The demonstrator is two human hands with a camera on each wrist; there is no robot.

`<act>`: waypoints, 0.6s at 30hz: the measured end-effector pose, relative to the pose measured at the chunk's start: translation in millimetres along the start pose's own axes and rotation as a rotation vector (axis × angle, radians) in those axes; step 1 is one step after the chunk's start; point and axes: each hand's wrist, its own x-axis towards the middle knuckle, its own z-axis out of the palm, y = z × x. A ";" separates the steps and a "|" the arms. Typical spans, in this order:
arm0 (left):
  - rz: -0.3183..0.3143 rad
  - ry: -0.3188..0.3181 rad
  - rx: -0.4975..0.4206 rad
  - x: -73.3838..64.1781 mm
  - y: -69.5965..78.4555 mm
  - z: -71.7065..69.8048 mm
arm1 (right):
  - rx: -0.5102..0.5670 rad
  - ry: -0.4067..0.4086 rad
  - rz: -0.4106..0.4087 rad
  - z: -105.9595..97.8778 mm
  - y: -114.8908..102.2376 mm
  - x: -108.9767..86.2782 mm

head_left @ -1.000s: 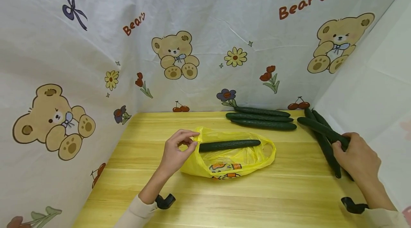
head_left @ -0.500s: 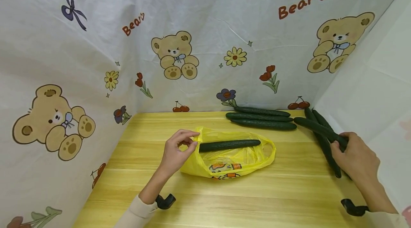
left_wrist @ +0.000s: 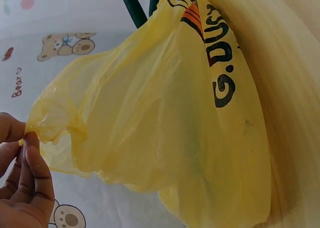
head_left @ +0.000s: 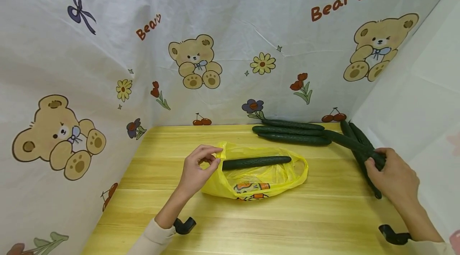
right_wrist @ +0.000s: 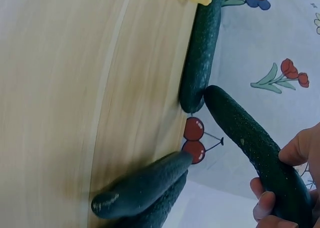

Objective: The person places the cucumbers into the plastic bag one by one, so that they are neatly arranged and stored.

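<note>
My left hand pinches the left rim of a yellow plastic bag, whose mouth stands open toward the head camera. Inside the bag lies one dark green cucumber, its left end hidden by the rim. In the left wrist view, thumb and fingers hold a gathered fold of the bag. My right hand grips the near end of another cucumber, which points away to the left. Two more cucumbers lie beneath and beside it, partly covered in the head view.
Three cucumbers lie side by side at the back of the wooden table. A white cloth printed with bears hangs behind and at the left; a pale wall rises at the right. Black curved pieces sit at both wrists.
My right hand has shifted slightly left with its cucumber, whose tip now overlaps the end of the back row in the head view. The left hand and bag have stayed put.
</note>
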 end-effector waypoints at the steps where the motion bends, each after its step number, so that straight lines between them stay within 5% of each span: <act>1: 0.000 0.000 -0.001 0.1 0.1 0.0 | 0.008 -0.002 -0.001 0.6 -1.5 -1.3; 18: 0.027 -0.010 0.011 3.6 -0.3 2.5 | 0.097 -0.085 0.044 1.1 -7.3 -10.2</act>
